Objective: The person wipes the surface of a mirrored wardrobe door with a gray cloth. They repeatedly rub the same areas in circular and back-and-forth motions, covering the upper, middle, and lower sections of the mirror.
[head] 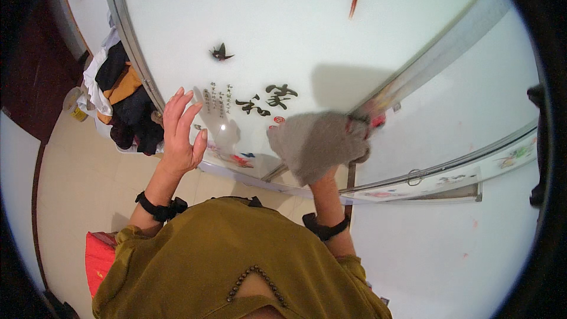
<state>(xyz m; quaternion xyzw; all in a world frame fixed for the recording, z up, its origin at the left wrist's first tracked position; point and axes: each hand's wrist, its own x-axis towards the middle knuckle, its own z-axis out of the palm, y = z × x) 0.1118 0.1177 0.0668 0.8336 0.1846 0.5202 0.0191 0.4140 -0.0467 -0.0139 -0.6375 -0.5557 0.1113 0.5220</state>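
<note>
A grey cloth (316, 141) is spread over my right hand (327, 178), hiding its fingers. That hand is in front of a white glass door panel (274, 26), near the metal frame strip (421, 57) at its right. Whether the cloth touches the glass cannot be told. My left hand (181, 135) is raised with fingers apart and nothing in it, in front of the panel's lower left. The panel bears a printed butterfly (220, 52), dark lettering (281, 96) and coloured flower prints (241, 159). Black bands circle both wrists.
At the left, a heap of clothes (126, 93) fills a light-coloured container beside a translucent tub (76, 105). A red bag or cloth (98, 257) lies lower left. A second decorated panel with a metal handle ring (415, 177) extends right. Beige tiles (71, 177) cover the floor.
</note>
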